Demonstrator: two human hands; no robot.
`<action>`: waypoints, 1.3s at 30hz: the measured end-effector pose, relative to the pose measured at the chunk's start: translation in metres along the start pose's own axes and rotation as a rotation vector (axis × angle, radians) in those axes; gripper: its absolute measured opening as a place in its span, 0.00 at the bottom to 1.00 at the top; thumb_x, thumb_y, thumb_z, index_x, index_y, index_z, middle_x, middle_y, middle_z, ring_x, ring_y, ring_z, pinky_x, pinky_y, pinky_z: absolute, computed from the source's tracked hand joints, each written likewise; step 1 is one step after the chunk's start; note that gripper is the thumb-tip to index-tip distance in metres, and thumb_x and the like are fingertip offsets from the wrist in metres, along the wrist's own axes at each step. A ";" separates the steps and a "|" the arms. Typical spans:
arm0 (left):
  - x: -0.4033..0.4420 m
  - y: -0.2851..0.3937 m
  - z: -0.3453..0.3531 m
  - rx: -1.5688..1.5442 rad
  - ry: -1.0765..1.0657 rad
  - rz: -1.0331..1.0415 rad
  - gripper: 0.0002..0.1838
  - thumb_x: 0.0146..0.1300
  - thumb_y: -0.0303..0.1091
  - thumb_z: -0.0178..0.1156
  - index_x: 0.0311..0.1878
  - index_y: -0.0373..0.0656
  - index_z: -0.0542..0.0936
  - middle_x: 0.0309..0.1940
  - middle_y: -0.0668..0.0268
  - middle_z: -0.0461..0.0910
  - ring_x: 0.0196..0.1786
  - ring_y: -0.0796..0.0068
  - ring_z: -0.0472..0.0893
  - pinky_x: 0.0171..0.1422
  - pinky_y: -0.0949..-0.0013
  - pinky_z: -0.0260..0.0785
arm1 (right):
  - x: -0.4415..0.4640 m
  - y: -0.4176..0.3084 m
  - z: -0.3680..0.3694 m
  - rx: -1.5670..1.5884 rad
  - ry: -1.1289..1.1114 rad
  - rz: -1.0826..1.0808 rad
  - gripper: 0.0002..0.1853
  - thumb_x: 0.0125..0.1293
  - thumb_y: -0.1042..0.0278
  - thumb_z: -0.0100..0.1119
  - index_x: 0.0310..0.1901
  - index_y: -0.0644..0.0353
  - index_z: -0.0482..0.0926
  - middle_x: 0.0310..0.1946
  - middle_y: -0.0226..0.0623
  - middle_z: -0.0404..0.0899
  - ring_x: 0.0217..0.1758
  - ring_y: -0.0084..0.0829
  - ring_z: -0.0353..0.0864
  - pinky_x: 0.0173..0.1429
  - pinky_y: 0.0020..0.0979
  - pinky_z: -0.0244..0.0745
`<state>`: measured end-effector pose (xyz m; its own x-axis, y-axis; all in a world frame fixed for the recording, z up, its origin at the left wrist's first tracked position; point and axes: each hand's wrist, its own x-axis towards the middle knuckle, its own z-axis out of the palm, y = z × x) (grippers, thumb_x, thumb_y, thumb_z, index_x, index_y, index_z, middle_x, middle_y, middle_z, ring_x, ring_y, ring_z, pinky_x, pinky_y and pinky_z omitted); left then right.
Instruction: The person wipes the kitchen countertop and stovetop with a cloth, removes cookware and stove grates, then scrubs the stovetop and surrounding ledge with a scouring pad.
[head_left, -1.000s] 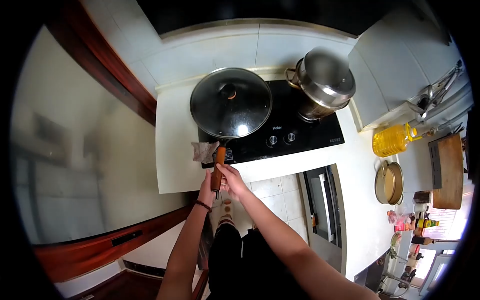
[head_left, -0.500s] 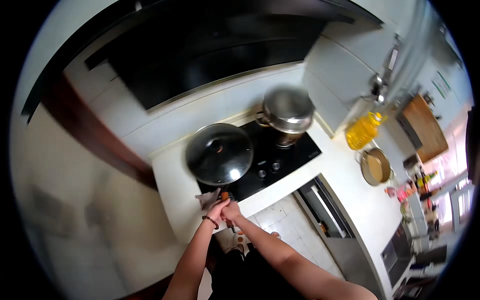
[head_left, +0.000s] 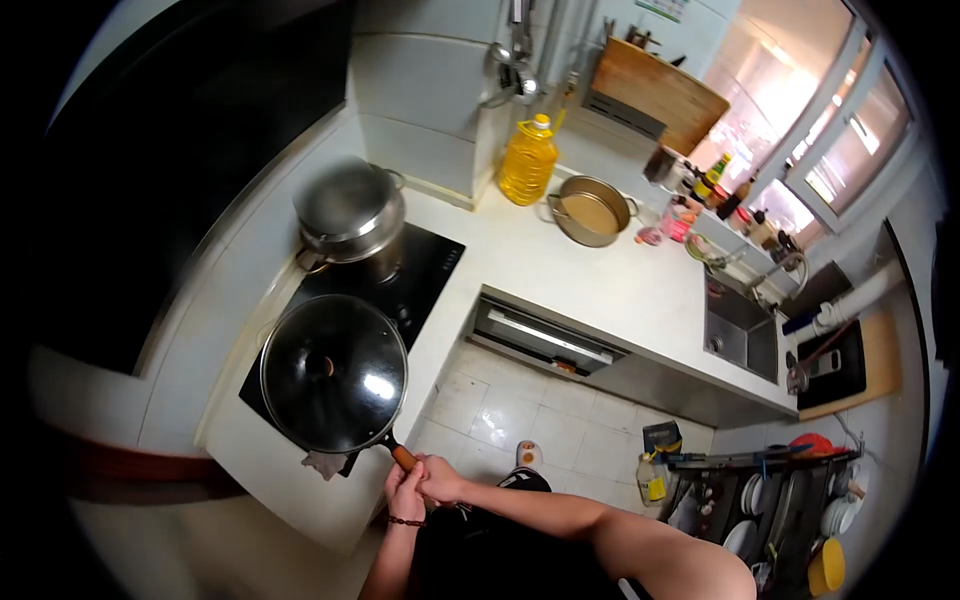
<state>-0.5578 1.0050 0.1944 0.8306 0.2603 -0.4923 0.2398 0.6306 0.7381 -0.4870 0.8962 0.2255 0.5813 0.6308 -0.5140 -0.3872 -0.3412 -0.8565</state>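
A dark wok with a glass lid (head_left: 335,375) sits on the near burner, its brown-tipped handle (head_left: 402,457) pointing toward me. Just at the end of that handle, my left hand (head_left: 402,492), with a beaded bracelet at the wrist, and my right hand (head_left: 438,480) are pressed together with fingers curled. Whether they touch the handle or hold anything between them is hidden. A greyish crumpled cloth (head_left: 325,464) lies by the wok's near side, on the edge of the black cooktop (head_left: 425,275).
A lidded steel steamer pot (head_left: 352,215) stands on the far burner. Along the white counter (head_left: 560,285) are a yellow oil jug (head_left: 528,160), a metal pot (head_left: 592,212), several bottles and a sink (head_left: 735,325). At the lower right stands a dish rack (head_left: 770,490).
My view has swung to the right, bringing the sink, window and dish rack into sight. My hands stay together near the handle's end; the wok and steamer pot keep their places on the cooktop.
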 end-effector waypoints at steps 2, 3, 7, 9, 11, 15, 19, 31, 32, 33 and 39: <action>-0.006 -0.010 0.031 0.014 -0.020 -0.061 0.10 0.75 0.26 0.61 0.56 0.39 0.80 0.39 0.71 0.80 0.41 0.79 0.80 0.45 0.73 0.75 | -0.022 0.012 -0.021 0.037 0.093 -0.011 0.25 0.66 0.76 0.53 0.65 0.69 0.76 0.19 0.40 0.81 0.13 0.30 0.78 0.17 0.34 0.72; -0.005 -0.018 0.041 0.011 -0.085 -0.104 0.11 0.75 0.26 0.61 0.57 0.38 0.80 0.42 0.68 0.82 0.43 0.78 0.81 0.48 0.72 0.76 | -0.033 0.019 -0.032 0.044 0.143 -0.016 0.26 0.66 0.76 0.53 0.66 0.68 0.75 0.19 0.39 0.80 0.14 0.29 0.79 0.17 0.33 0.72; 0.002 -0.054 0.116 0.082 -0.208 -0.191 0.12 0.76 0.25 0.61 0.59 0.35 0.79 0.50 0.62 0.85 0.51 0.73 0.84 0.58 0.67 0.78 | -0.080 0.036 -0.101 0.095 0.292 0.000 0.22 0.64 0.75 0.54 0.61 0.68 0.78 0.18 0.40 0.81 0.15 0.31 0.81 0.19 0.34 0.77; 0.007 -0.080 0.156 0.106 -0.304 -0.246 0.13 0.76 0.25 0.61 0.59 0.35 0.79 0.50 0.61 0.85 0.51 0.72 0.85 0.58 0.68 0.78 | -0.097 0.065 -0.140 0.148 0.366 -0.013 0.20 0.63 0.76 0.54 0.57 0.68 0.80 0.18 0.40 0.81 0.15 0.32 0.82 0.20 0.34 0.77; 0.012 -0.118 0.202 0.137 -0.346 -0.233 0.13 0.76 0.26 0.61 0.60 0.35 0.79 0.49 0.62 0.85 0.50 0.73 0.85 0.57 0.69 0.78 | -0.122 0.085 -0.184 0.167 0.422 0.031 0.27 0.62 0.81 0.51 0.65 0.67 0.76 0.20 0.39 0.80 0.15 0.28 0.80 0.18 0.33 0.74; 0.014 -0.185 0.301 0.127 -0.425 -0.362 0.15 0.75 0.27 0.62 0.62 0.36 0.79 0.49 0.62 0.85 0.46 0.73 0.85 0.52 0.70 0.79 | -0.182 0.114 -0.272 0.138 0.650 -0.064 0.23 0.61 0.80 0.52 0.60 0.67 0.78 0.20 0.40 0.80 0.15 0.31 0.80 0.18 0.34 0.75; 0.020 -0.245 0.376 0.138 -0.565 -0.502 0.16 0.75 0.27 0.62 0.63 0.36 0.78 0.49 0.62 0.84 0.48 0.74 0.84 0.54 0.70 0.78 | -0.247 0.126 -0.353 0.251 0.723 -0.019 0.12 0.62 0.77 0.55 0.47 0.65 0.80 0.22 0.43 0.82 0.17 0.34 0.83 0.20 0.35 0.77; 0.097 -0.391 0.526 0.296 -0.621 -0.558 0.13 0.72 0.26 0.66 0.58 0.36 0.81 0.46 0.65 0.86 0.45 0.79 0.84 0.51 0.75 0.77 | -0.246 0.237 -0.515 0.162 1.080 0.015 0.11 0.59 0.75 0.55 0.42 0.69 0.81 0.25 0.50 0.85 0.30 0.46 0.90 0.34 0.45 0.82; 0.104 -0.397 0.529 0.295 -0.621 -0.561 0.13 0.72 0.26 0.66 0.58 0.36 0.81 0.46 0.65 0.86 0.45 0.79 0.84 0.51 0.75 0.77 | -0.251 0.224 -0.523 0.162 1.080 0.019 0.11 0.59 0.75 0.55 0.42 0.69 0.81 0.25 0.50 0.85 0.30 0.46 0.90 0.34 0.45 0.82; 0.115 -0.404 0.533 0.336 -0.646 -0.578 0.13 0.73 0.25 0.64 0.59 0.37 0.80 0.47 0.64 0.86 0.47 0.77 0.85 0.53 0.73 0.78 | -0.255 0.210 -0.531 0.255 1.061 0.086 0.12 0.60 0.75 0.55 0.43 0.69 0.82 0.26 0.51 0.86 0.33 0.48 0.90 0.36 0.46 0.82; 0.138 -0.428 0.548 0.368 -0.667 -0.617 0.14 0.74 0.25 0.62 0.61 0.36 0.79 0.50 0.62 0.85 0.50 0.72 0.85 0.56 0.69 0.80 | -0.225 0.262 -0.551 0.266 1.226 -0.113 0.06 0.64 0.79 0.53 0.40 0.68 0.78 0.18 0.42 0.80 0.16 0.33 0.80 0.19 0.36 0.74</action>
<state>-0.2703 0.3703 0.0636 0.5936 -0.5764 -0.5616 0.7748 0.2209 0.5924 -0.3244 0.2810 0.0916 0.8467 -0.4613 -0.2651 -0.3406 -0.0873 -0.9361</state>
